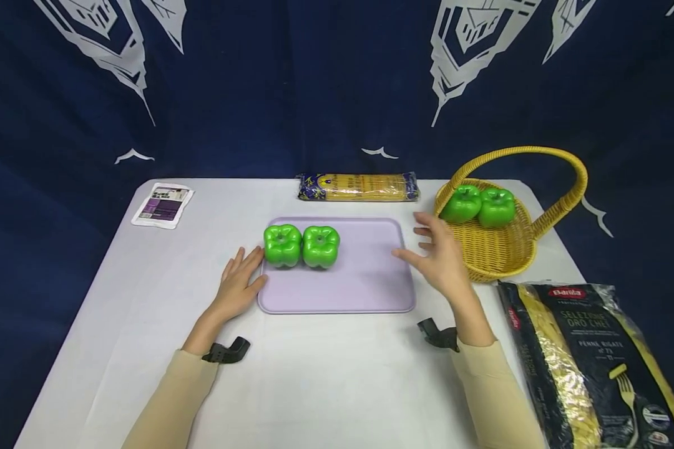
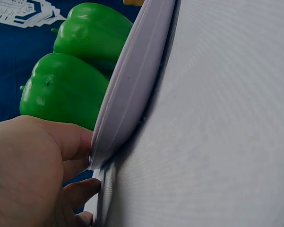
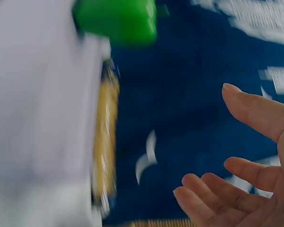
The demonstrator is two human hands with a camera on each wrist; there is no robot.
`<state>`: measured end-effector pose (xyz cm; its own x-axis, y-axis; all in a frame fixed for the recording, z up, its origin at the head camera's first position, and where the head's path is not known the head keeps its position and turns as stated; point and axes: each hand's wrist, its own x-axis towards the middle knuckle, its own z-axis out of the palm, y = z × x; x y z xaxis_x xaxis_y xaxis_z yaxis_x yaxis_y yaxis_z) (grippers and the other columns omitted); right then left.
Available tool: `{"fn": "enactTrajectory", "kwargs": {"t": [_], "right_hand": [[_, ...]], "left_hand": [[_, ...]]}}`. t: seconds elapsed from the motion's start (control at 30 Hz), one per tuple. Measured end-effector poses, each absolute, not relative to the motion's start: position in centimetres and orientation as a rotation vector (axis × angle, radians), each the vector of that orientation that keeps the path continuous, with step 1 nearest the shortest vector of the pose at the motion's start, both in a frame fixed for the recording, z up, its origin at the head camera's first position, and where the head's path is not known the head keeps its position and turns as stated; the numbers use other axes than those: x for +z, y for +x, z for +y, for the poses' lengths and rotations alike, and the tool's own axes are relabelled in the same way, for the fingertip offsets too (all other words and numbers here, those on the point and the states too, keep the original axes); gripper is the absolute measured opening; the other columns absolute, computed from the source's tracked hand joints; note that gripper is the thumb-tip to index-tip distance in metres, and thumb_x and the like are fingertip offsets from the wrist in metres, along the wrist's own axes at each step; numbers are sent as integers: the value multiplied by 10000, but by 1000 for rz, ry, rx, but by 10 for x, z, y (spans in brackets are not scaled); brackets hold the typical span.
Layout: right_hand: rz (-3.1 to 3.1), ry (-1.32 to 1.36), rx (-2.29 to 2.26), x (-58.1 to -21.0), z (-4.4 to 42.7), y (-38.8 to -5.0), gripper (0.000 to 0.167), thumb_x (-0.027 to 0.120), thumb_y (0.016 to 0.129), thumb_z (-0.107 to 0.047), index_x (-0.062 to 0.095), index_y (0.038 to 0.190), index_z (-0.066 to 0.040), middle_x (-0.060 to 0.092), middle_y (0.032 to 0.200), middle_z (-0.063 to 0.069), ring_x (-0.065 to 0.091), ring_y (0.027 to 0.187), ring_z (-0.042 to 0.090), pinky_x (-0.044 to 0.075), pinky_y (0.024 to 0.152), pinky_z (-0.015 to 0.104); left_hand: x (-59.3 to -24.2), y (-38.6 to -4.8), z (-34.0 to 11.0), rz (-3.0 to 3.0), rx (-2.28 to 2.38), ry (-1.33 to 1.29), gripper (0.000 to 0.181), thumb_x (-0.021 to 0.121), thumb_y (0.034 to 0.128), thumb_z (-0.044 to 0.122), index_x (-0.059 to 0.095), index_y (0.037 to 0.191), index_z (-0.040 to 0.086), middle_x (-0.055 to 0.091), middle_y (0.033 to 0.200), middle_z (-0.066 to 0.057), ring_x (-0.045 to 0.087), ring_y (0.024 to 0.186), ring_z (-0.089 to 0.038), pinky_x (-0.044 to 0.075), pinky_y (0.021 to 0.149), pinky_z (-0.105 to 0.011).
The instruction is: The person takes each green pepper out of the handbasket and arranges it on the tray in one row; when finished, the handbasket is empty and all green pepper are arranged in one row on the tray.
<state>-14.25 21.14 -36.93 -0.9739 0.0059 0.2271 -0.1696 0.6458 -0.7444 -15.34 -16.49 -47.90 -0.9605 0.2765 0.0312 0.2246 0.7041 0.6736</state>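
Two shiny green bell peppers [image 1: 302, 246] sit side by side on the left part of a pale lilac tray [image 1: 365, 274]. My left hand [image 1: 239, 284] rests at the tray's left edge with fingers extended; in the left wrist view its fingers touch the rim beside the peppers [image 2: 66, 90]. My right hand [image 1: 440, 252] is over the tray's right edge, fingers spread and holding nothing, close to a yellow wicker basket [image 1: 500, 252]. Inside that basket lie two more green bell peppers [image 1: 477, 206]. The right wrist view shows the thumb and fingers [image 3: 198, 196] apart.
A packet of spaghetti [image 1: 359, 187] lies behind the tray at the table's back edge. At the back left is a small white and purple packet [image 1: 163, 206]. A large bag of penne [image 1: 595, 368] lies at the front right. The basket's tall handle [image 1: 578, 181] arches upward.
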Motion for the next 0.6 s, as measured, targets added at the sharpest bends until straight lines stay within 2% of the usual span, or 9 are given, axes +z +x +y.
{"fn": "enactTrajectory", "kwargs": {"t": [0.07, 0.13, 0.27, 0.43, 0.6], "right_hand": [[-2605, 26, 1196, -364, 234, -142, 717, 830, 777, -106, 477, 1387, 27, 524, 1383, 220, 582, 1201, 377, 543, 938, 459], [-2545, -100, 1160, -358, 256, -143, 702, 823, 786, -112, 488, 1392, 6, 537, 1379, 203, 589, 1190, 366, 556, 926, 378], [-2419, -370, 1114, -350, 295, -149, 703, 815, 799, -157, 492, 1422, -104, 531, 1411, 107, 584, 1212, 286, 539, 944, 267], [-2358, -640, 1090, -351, 332, -160, 746, 771, 839, -242, 403, 1488, -226, 438, 1505, 31, 489, 1331, 210, 449, 1072, 365], [-2404, -723, 1068, -356, 353, -171, 790, 741, 861, -274, 324, 1528, -210, 362, 1558, 43, 406, 1400, 225, 383, 1128, 403]], "left_hand": [[-479, -153, -165, 2836, 1105, 420, 593, 492, 985, 175, 296, 1508, -26, 255, 1588, -222, 16, 1506, -428, -53, 1199, -584], [-479, -153, -166, 2842, 1109, 429, 591, 492, 984, 170, 298, 1505, -31, 258, 1584, -229, 22, 1502, -436, -50, 1196, -590], [-480, -152, -168, 2844, 1139, 438, 589, 495, 983, 164, 301, 1502, -35, 258, 1582, -233, 25, 1501, -442, -51, 1194, -594], [-482, -153, -169, 2843, 1134, 445, 586, 487, 987, 166, 297, 1504, -33, 251, 1586, -230, 22, 1501, -445, -44, 1193, -597], [-484, -155, -167, 2830, 1121, 443, 589, 488, 987, 167, 292, 1510, -21, 254, 1590, -216, 14, 1507, -428, -50, 1199, -581]]}}
